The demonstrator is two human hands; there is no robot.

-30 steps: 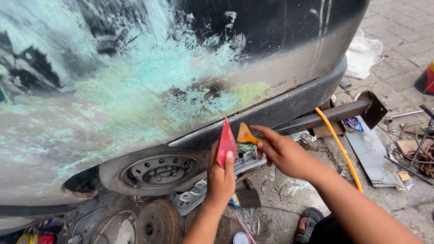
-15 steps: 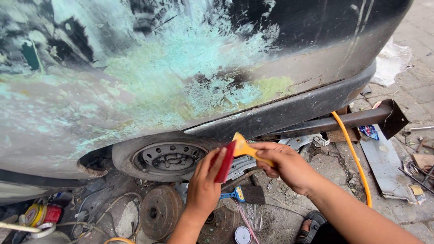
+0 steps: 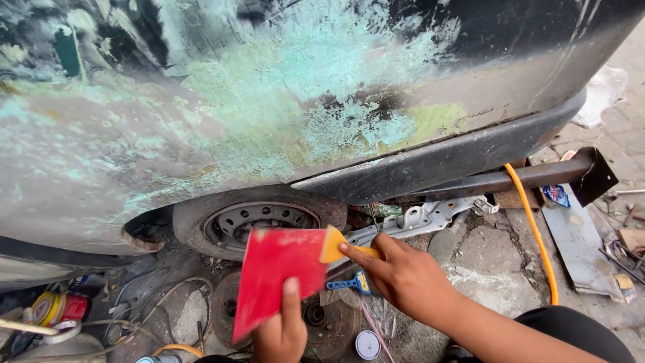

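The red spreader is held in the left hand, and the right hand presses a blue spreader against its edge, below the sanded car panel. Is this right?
Not quite. In the head view, the right hand presses a yellow spreader, not a blue one, against the edge of the red spreader. The left hand does hold it, below the sanded car panel.

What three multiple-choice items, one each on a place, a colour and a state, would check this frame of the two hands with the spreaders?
1. Where does the wheel lie?
A. on the ground under the car body
B. on a workbench
C. on the car's roof

2. What colour is the flat spreader in the left hand?
A. blue
B. red
C. white

3. How do the two spreaders stand?
A. far apart
B. both lying on the ground
C. the yellow spreader in the right hand meets the red one's edge

Answers: 1 A, the tyre sits below the patchy green-filled panel; 2 B, its face is plainly red; 3 C, the yellow blade touches the red one's upper right corner.
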